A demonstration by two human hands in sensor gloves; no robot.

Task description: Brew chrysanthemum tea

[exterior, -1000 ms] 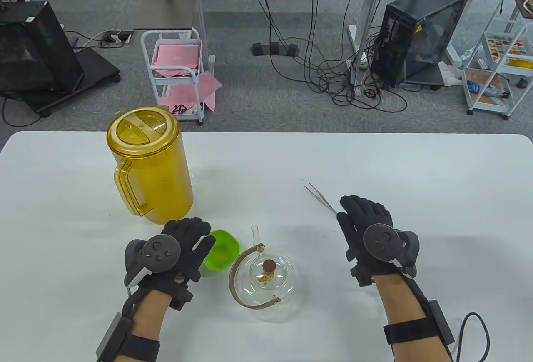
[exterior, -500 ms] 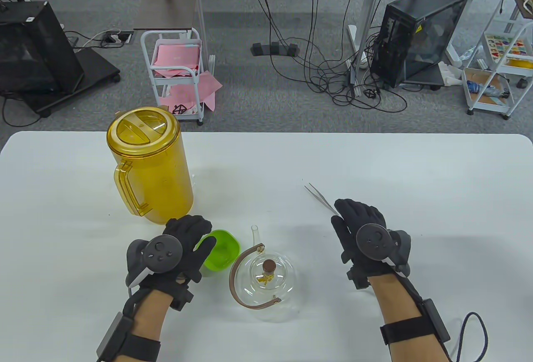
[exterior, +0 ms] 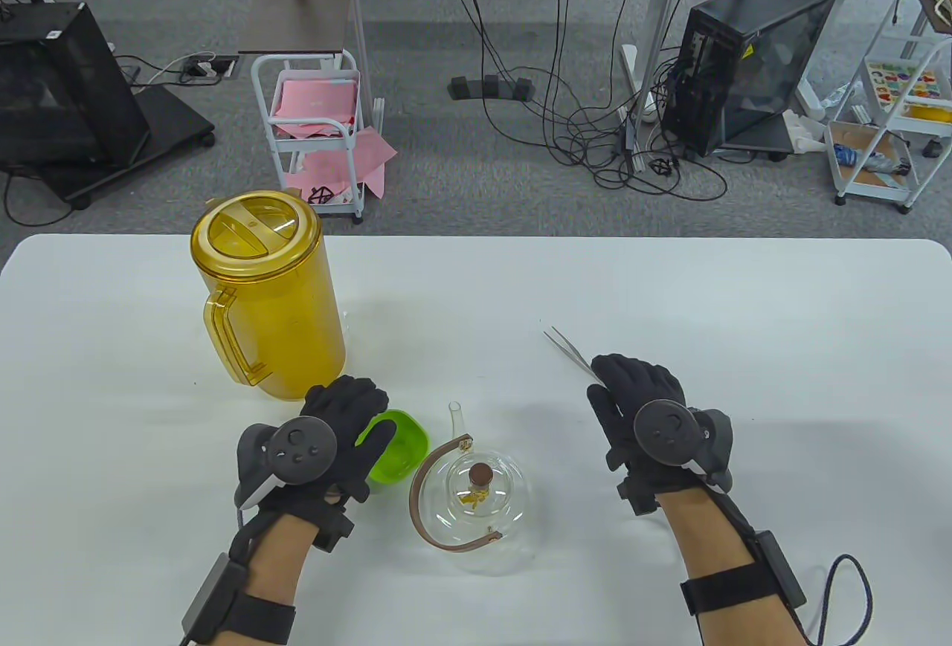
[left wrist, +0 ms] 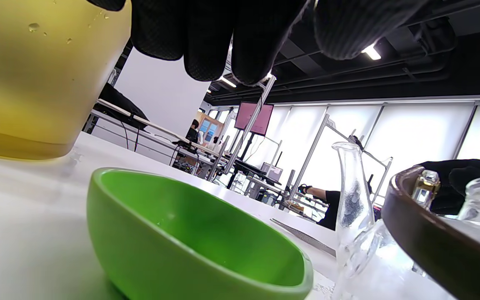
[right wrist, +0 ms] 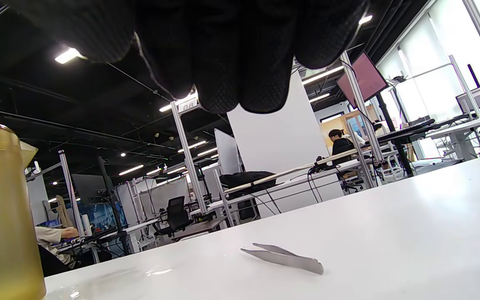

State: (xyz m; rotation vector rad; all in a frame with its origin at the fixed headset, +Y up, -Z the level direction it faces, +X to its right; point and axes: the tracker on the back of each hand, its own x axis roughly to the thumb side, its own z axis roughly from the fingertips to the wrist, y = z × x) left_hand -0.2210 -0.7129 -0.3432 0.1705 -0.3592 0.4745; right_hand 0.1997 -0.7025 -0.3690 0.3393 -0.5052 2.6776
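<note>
A yellow lidded pitcher point(exterior: 266, 296) stands at the table's left. A glass teapot point(exterior: 476, 501) with a brown handle, a cork-knobbed lid and yellow flowers inside sits near the front middle. A green bowl point(exterior: 398, 447) lies just left of it, looking empty in the left wrist view point(left wrist: 190, 237). My left hand point(exterior: 349, 423) hovers with straight fingers over the bowl's left rim, holding nothing. Metal tweezers point(exterior: 569, 352) lie flat on the table point(right wrist: 283, 257). My right hand point(exterior: 628, 393) hovers above their near end, fingers relaxed, holding nothing.
The white table point(exterior: 744, 319) stretches to the right and back. Beyond its far edge are a white cart with pink sheets point(exterior: 316, 129), cables and a black computer case point(exterior: 751, 70) on the floor.
My left hand has moved slightly forward and right over the green bowl. My right hand has drifted a little left and toward me, off the tweezers, which stay flat.
</note>
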